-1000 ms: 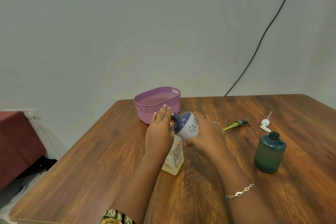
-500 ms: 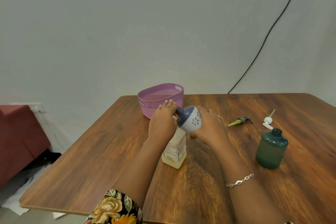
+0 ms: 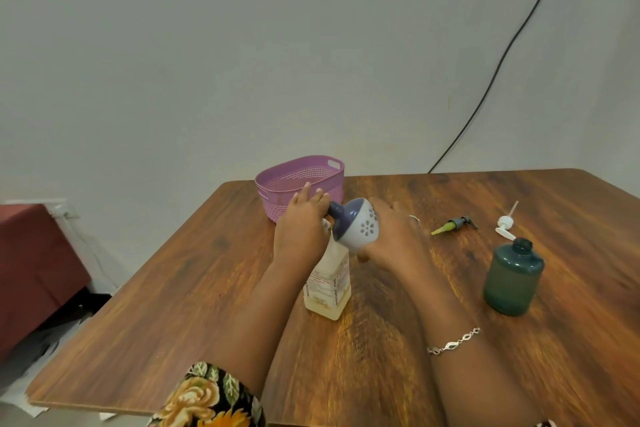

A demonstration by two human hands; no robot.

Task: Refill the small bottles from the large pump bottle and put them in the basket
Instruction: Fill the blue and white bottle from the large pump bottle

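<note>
Head view: a round white-and-blue small bottle (image 3: pixel 360 230) is held tilted in the wrapped grip of the right hand (image 3: pixel 393 243), neck at the clear large pump bottle (image 3: pixel 329 291) on the wooden desk (image 3: pixel 173 288). The left hand (image 3: pixel 301 232) is laid flat over its top. Filling is judged underway; steady pumping is called for.

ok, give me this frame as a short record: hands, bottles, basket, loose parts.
left hand: rests on top of the large pump bottle
right hand: holds the blue-and-white small bottle tilted, neck at the pump
basket: behind the hands, no bottle visible inside
green bottle: upright, uncapped, on the right
loose pumps: green-tipped pump and white pump lying on the table
</note>
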